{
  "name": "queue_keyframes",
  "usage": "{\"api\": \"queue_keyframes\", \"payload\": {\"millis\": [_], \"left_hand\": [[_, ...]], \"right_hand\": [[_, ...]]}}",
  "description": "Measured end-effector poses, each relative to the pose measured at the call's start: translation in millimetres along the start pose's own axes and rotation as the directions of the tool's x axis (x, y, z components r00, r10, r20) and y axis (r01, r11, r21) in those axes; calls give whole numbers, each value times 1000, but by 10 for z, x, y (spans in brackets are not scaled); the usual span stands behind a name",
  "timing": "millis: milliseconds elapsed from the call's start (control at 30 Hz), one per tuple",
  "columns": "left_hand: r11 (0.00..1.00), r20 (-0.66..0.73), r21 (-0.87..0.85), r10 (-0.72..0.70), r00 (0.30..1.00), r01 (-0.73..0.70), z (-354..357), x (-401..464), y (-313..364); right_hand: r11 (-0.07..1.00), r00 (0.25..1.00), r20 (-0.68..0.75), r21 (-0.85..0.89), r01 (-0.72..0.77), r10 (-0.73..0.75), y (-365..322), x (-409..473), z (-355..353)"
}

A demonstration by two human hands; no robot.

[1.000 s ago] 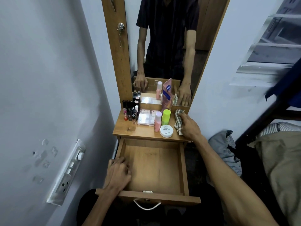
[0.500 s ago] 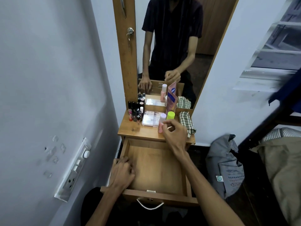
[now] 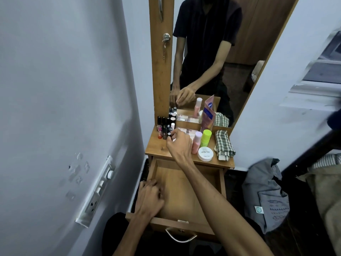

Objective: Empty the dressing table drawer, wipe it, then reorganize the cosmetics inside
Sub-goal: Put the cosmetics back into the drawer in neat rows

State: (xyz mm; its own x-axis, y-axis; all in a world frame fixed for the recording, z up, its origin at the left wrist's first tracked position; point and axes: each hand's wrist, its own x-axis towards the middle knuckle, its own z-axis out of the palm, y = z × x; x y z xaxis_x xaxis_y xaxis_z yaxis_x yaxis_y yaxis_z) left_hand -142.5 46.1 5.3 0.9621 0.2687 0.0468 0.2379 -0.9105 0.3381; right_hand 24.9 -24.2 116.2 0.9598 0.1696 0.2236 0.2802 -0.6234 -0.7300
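Round white jar labelled "NAIL POLISH", seen upside down, on the dressing table top. Right hand, arm extended across the open, bare drawer, pinches a small bottle among the clustered cosmetics. Left hand, fingers curled, grips the drawer's left wall.

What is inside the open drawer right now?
The drawer shows only bare wood; the left hand rests on its left edge. The right forearm crosses over it, hiding a strip of the floor.
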Motion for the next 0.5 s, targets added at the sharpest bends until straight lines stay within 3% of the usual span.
{"api": "queue_keyframes", "payload": {"millis": [233,500], "left_hand": [[999,-34,-38,10,999,-11,-19,-3,9],[999,-22,-34,15,1000,-16,-14,-5,2]], "right_hand": [[989,999,29,-149,-13,17,1,76,145],[993,996,76,-109,-41,50,28,78,200]]}}
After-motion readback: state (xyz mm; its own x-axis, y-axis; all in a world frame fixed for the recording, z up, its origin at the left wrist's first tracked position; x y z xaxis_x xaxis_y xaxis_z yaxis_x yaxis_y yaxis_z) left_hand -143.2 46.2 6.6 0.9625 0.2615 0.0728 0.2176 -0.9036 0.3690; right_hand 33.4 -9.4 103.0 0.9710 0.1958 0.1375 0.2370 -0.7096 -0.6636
